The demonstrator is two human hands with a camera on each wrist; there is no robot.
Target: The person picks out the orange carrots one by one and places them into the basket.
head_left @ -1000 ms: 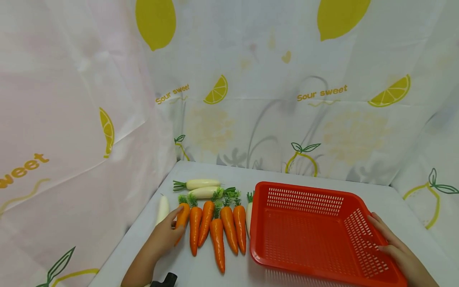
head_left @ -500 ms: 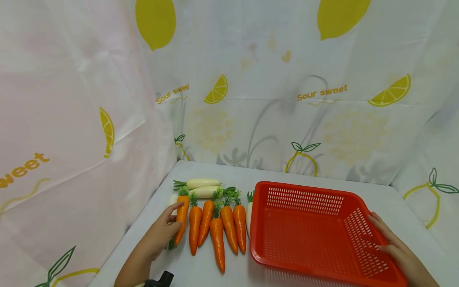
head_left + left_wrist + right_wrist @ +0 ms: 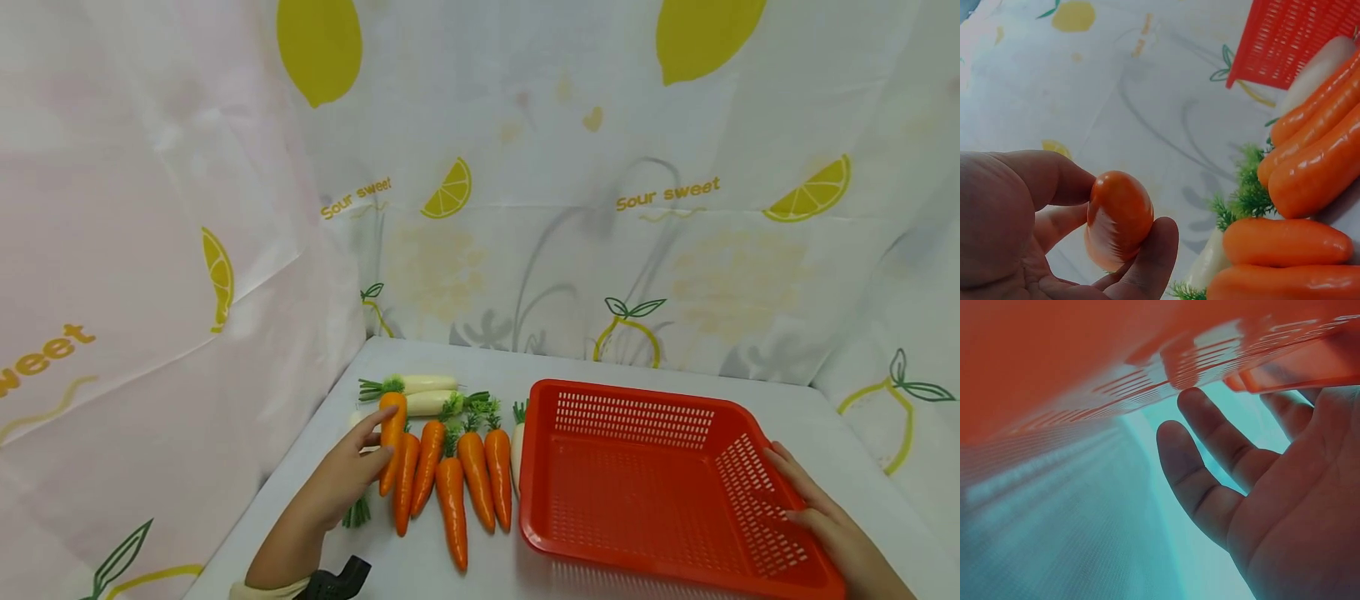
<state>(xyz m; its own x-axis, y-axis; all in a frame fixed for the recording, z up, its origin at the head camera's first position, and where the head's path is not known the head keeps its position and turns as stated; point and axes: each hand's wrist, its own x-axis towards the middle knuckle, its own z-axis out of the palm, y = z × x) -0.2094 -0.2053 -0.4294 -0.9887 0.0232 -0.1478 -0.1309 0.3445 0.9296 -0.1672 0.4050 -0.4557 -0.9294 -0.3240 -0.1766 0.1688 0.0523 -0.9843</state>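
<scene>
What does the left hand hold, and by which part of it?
The left hand pinches a carrot by its orange body, not by its leaves.

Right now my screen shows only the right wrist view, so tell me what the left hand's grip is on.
Observer: One carrot, pinched in the left hand's grip.
Operator: Count the rest of that kind for me.
Observer: Five other carrots lie on the table.
Operator: Now name whatever separates those from the red basket.
Observer: A white radish lies between them and it.
</scene>
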